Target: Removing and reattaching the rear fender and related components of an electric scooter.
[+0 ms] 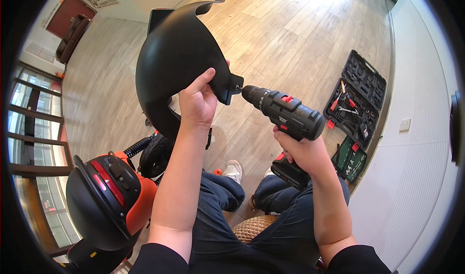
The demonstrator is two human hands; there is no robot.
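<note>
My left hand (199, 99) grips a large curved black plastic fender (181, 41) by its inner edge, thumb on the near face and the other fingers mostly hidden behind. A small tab with a screw (238, 87) sticks out from the fender's right side. In my right hand (302, 150) is a black cordless drill (286, 112) with red switches, held by its handle. The drill points left, its chuck right up against the screw at the tab; whether the bit is seated in the screw head is too small to tell.
An orange and black scooter-like vehicle (114, 196) with a red tail light stands at my left, its tyre (157, 153) beside my leg. On the wooden floor at right lies an open black toolbox (356, 99) with several tools, a green case (352, 160) near it. A white wall (416, 177) runs along the right.
</note>
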